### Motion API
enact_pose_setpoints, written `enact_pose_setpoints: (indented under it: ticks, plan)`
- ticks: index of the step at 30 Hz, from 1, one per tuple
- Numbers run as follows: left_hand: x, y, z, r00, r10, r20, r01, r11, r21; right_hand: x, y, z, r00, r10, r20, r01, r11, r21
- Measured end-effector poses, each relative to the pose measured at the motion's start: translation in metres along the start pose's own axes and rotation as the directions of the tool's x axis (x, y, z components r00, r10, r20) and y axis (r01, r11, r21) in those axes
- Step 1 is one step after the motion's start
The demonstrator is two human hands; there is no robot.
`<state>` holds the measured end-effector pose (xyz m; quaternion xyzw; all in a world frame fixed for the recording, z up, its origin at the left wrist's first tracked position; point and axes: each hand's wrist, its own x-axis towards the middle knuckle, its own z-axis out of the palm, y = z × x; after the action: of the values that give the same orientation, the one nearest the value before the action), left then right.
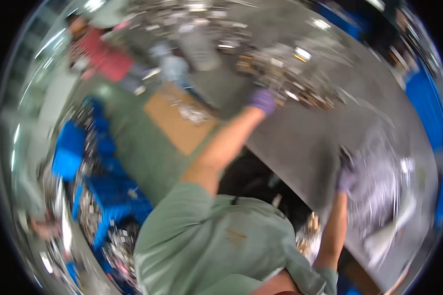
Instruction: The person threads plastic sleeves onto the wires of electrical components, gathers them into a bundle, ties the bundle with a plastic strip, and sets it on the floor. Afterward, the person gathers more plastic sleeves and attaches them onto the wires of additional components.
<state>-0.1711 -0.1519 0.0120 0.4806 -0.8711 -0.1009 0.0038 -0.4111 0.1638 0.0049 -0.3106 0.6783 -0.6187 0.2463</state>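
My left hand (263, 102), in a purple glove, reaches over the grey table (300, 142) to the near left edge of a heap of small metal parts (293, 73). Its fingers are smeared by motion, so I cannot tell whether they hold anything. On the right, my right hand (348, 178), gloved in purple too, is closed around a small dark piece (346, 153) that sticks out past the fingers. The blur hides what kind of thing it is. Beside that hand lies a pile of clear plastic wrapping or bags (379, 182).
More metal parts (182, 17) cover the far end. A brown cardboard sheet (174, 118) lies on the green floor with pale pieces on it. Blue crates (110, 191) filled with parts stand at left. A person in red (106, 56) is at far left; another blue crate (423, 103) sits at right.
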Motion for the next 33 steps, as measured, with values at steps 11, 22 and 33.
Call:
enact_pose_setpoints:
  ticks: [11,22,33]
  plan:
    - [-0.002,-0.001,-0.069,0.922,0.369,-0.118,-0.365,0.929,0.055,0.019,0.007,0.004,0.967,0.233,-0.099,-0.219,0.966,0.14]
    - [0.001,-0.045,-0.032,0.839,0.493,-0.228,-0.544,0.768,-0.34,0.006,-0.016,0.098,0.979,0.187,-0.077,-0.161,0.952,0.261]
    - [-0.104,0.004,-0.04,0.897,0.403,-0.184,-0.434,0.716,-0.547,0.049,-0.065,0.135,0.959,0.26,0.113,-0.259,0.639,0.724]
